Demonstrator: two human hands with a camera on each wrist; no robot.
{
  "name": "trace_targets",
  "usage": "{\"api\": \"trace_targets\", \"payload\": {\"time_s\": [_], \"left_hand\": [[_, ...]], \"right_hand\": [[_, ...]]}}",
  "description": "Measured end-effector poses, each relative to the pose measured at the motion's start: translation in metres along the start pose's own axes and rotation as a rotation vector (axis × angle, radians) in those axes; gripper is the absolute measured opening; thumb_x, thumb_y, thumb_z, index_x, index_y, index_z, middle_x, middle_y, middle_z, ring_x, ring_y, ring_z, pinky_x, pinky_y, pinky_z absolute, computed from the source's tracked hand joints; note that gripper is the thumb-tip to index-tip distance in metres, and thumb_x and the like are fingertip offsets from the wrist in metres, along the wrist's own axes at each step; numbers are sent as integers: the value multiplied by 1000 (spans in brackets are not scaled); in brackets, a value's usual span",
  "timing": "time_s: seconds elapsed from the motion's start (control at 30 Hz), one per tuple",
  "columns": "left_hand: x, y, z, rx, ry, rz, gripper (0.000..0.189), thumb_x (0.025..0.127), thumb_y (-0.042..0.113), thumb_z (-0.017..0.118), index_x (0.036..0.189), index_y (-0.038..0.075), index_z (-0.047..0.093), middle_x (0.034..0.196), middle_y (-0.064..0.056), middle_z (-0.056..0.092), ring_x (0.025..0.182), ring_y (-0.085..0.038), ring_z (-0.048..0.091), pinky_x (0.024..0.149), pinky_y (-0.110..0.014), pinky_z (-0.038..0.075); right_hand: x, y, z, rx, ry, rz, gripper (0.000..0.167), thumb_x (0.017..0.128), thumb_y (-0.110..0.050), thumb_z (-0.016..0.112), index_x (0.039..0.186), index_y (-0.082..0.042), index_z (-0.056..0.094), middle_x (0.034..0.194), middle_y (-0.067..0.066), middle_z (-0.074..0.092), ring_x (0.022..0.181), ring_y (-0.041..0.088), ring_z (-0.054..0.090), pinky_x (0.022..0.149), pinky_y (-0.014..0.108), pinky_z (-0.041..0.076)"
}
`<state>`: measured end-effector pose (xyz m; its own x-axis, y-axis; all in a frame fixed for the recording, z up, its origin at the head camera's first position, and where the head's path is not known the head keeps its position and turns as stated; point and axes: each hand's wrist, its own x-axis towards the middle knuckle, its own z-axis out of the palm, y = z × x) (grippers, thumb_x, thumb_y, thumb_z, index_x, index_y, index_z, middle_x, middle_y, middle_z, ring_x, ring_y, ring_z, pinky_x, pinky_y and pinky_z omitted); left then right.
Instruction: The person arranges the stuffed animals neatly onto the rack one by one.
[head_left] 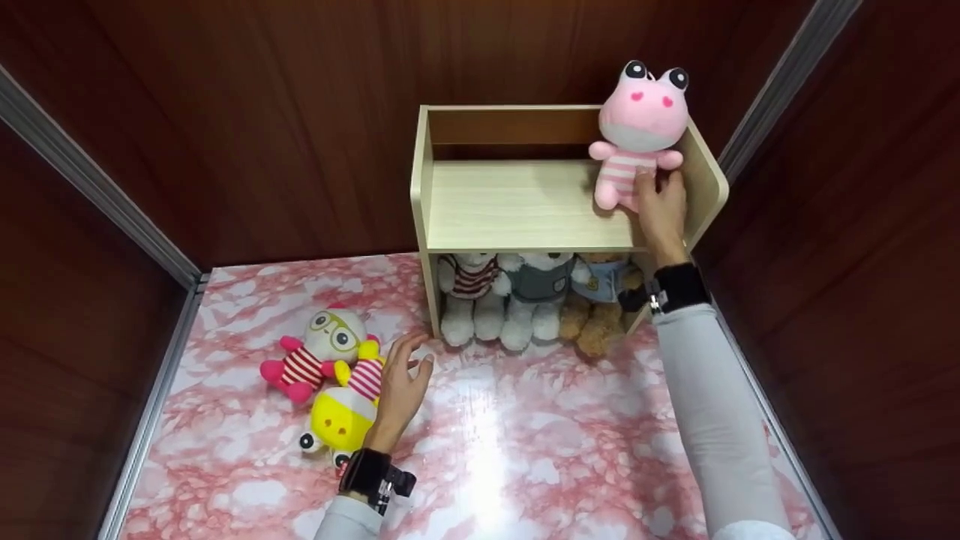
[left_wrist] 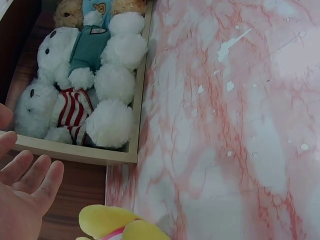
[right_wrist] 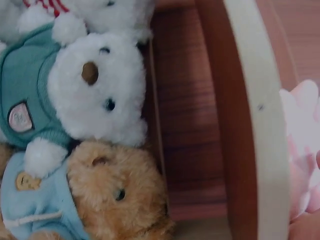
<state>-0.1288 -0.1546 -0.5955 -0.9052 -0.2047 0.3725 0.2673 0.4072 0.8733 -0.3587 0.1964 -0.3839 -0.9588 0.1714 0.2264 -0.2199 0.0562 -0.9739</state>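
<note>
Head: the shelf holds three plush animals below; in its upper level, the right hand grips a pink frog. The relaxed left hand is beside a yellow frog on marbled floor, within dark walls. Left wrist: striped-shirted plush endmost. Right wrist: brown plush.

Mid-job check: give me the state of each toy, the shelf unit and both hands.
Pink plush: upright, at the upper shelf's right end, held
Right hand: gripping pink plush
Left hand: fingers relaxed, holding nothing
Yellow plush: lying face up
Plush with glasses: lying face up
White bear in stripes, white bear in green, brown bear: seated, lower compartment
Shelf unit: standing, open-fronted
</note>
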Motion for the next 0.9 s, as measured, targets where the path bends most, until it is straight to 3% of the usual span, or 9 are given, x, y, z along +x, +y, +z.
{"api": "trace_targets", "payload": {"time_s": [0.1, 0.17, 0.3, 0.4, 0.5, 0.63, 0.73, 0.9], "left_hand": [[0, -1, -3, -11, -3, 1, 37, 99, 4, 65, 135, -4, 60, 140, -24, 55, 127, -37, 56, 97, -58, 53], [0, -3, -4, -10, -1, 10, 37, 99, 4, 64, 134, -5, 61, 140, -24, 55, 127, -37, 56, 96, -57, 53], [3, -3, -8, -2, 4, 21, 35, 98, 3, 64, 133, -2, 63, 141, -23, 56, 128, -36, 56, 96, -57, 54], [6, 0, -12, 3, 3, 23, 34, 98, 2, 64, 132, -1, 64, 142, -22, 56, 128, -37, 55, 96, -58, 54], [11, 2, -19, 20, 5, 12, 35, 98, 3, 64, 133, -2, 63, 144, -21, 54, 130, -37, 54, 98, -56, 53], [15, 3, -31, 51, 6, -15, 36, 99, 4, 65, 134, -1, 63, 147, -20, 53, 132, -35, 53, 101, -53, 52], [15, -1, -43, 114, 5, -32, 35, 98, 4, 66, 133, 0, 64, 147, -19, 53, 122, -36, 60, 96, -52, 54], [15, -10, -69, 250, -12, -77, 38, 96, 7, 69, 132, -2, 63, 144, -25, 54, 121, -45, 59, 104, -55, 48]], "right_hand": [[-8, -3, -3, -29, -7, 2, 52, 107, -27, 51, 153, -3, 41, 141, 15, 55, 116, 23, 61, 100, 31, 51], [-13, -7, -6, -21, -37, 11, 57, 109, -27, 47, 159, -4, 31, 150, 17, 49, 126, 25, 57, 106, 33, 47], [-21, -14, -15, -55, -72, 37, 67, 110, -26, 42, 165, -5, 11, 169, 17, 22, 152, 24, 32, 119, 27, 32], [-29, -19, -24, -108, -61, 37, 70, 110, -30, 41, 166, -5, 6, 172, 14, 12, 157, 17, 16, 121, 19, 20], [-42, -21, -27, -61, -39, 1, 70, 110, -32, 45, 166, -7, 12, 172, 10, 18, 156, 13, 19, 122, 23, 23], [-59, -14, -29, 75, -8, -143, 62, 108, -22, 51, 163, -4, 26, 167, 10, 33, 153, 15, 29, 122, 33, 29], [-69, -6, -29, 170, 4, -264, 55, 107, -11, 52, 158, 2, 33, 162, 16, 40, 151, 22, 34, 121, 34, 32], [-84, 4, -33, 237, 30, -364, 48, 106, -2, 51, 152, 6, 40, 156, 21, 46, 147, 27, 40, 120, 33, 33]]}}
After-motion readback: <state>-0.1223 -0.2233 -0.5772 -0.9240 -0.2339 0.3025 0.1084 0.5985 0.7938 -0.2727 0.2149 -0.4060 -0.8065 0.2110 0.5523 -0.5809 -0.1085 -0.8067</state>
